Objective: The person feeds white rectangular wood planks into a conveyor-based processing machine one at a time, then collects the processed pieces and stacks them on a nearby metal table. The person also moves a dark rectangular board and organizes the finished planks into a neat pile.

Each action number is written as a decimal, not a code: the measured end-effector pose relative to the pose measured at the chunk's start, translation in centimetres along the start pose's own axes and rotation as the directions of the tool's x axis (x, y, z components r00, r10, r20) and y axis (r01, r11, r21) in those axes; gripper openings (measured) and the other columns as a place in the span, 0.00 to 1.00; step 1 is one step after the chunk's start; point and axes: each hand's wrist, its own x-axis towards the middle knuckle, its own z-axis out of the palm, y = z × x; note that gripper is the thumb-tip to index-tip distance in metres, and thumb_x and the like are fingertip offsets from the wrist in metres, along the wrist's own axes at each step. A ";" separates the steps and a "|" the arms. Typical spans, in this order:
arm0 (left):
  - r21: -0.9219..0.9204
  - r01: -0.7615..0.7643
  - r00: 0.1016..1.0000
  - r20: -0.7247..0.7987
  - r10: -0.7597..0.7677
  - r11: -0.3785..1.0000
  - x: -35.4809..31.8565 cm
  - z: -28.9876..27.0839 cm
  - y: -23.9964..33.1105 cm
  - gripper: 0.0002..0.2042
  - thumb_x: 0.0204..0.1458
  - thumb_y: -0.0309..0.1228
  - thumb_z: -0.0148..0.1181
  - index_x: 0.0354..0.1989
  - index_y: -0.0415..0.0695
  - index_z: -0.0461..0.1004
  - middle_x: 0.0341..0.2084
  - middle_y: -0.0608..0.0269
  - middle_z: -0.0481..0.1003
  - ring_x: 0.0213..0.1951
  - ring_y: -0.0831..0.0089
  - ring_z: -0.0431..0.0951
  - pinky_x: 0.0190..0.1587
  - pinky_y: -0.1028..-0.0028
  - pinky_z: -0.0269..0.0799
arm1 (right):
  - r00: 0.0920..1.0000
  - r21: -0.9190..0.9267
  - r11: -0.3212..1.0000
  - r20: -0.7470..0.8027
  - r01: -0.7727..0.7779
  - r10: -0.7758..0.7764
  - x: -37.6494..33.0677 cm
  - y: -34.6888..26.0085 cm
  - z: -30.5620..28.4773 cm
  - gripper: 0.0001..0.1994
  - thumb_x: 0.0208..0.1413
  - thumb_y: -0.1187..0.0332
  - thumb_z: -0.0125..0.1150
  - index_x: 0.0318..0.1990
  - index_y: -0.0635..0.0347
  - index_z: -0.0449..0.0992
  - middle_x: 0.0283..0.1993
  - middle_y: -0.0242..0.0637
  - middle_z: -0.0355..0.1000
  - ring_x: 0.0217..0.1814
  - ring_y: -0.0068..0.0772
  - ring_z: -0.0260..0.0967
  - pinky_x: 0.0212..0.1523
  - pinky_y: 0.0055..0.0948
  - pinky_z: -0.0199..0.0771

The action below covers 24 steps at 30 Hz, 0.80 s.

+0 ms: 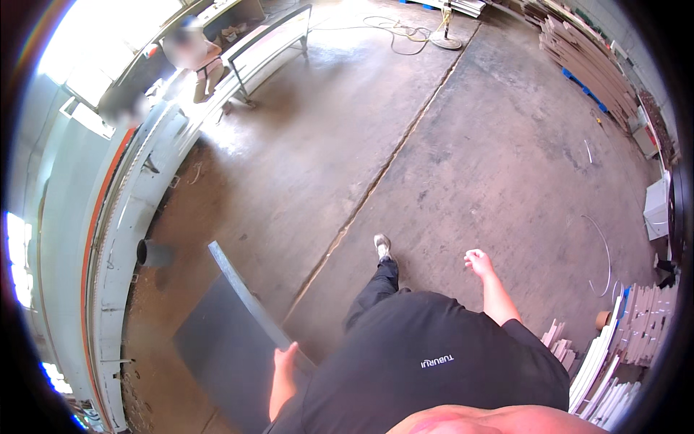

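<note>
Our left hand point(285, 359) grips the long grey panel point(249, 300); right hand point(478, 262) swings empty, probably loosely curled; we keep the panel level while walking.

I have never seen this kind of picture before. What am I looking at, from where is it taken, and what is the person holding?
This is one picture from a wide camera worn on a person's head, looking down, so straight lines bend near the edges. At the bottom you see the person's own body in a black shirt, with one leg stepping forward. The left hand grips the edge of a long grey panel carried at the side. The right hand swings free and holds nothing. Underfoot is a concrete floor in a workshop. At left stands a long pale machine, with another person beyond it. At right are stacks of boards and white strips.
</note>
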 end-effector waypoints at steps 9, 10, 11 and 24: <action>0.082 -0.348 0.886 -0.296 0.357 0.934 17.9 16.5 37.8 0.52 0.46 0.41 0.78 0.76 0.32 0.54 0.60 0.35 0.76 0.60 0.46 0.81 0.64 0.58 0.75 | 0.939 -0.106 0.971 0.249 -0.214 0.235 9.0 -5.1 -5.1 0.10 0.69 0.62 0.64 0.49 0.55 0.84 0.40 0.30 0.83 0.38 0.25 0.79 0.42 0.32 0.80; 0.049 -0.321 0.893 -0.316 0.320 0.946 18.9 18.4 41.8 0.53 0.47 0.41 0.79 0.78 0.34 0.53 0.61 0.35 0.76 0.60 0.46 0.80 0.64 0.58 0.75 | 0.924 -0.077 0.954 0.240 -0.289 0.299 9.6 -6.5 -6.5 0.11 0.69 0.61 0.64 0.50 0.55 0.84 0.41 0.31 0.84 0.38 0.25 0.79 0.42 0.32 0.80; 0.019 -0.313 0.907 -0.291 0.305 0.950 18.8 20.7 45.7 0.52 0.48 0.39 0.78 0.79 0.37 0.52 0.61 0.36 0.76 0.58 0.46 0.81 0.63 0.57 0.76 | 0.956 0.017 0.959 0.083 -0.284 0.282 10.4 -6.1 -8.6 0.11 0.69 0.61 0.63 0.51 0.55 0.83 0.43 0.32 0.84 0.39 0.26 0.79 0.42 0.32 0.80; -0.214 -0.382 0.921 -0.163 0.353 0.899 4.9 45.5 70.8 0.39 0.48 0.24 0.65 0.73 0.42 0.60 0.46 0.50 0.79 0.30 0.62 0.82 0.33 0.63 0.82 | 0.998 -0.137 0.990 0.048 -0.024 0.031 40.9 -8.7 -17.9 0.12 0.64 0.62 0.65 0.48 0.57 0.85 0.38 0.36 0.85 0.40 0.30 0.82 0.40 0.34 0.82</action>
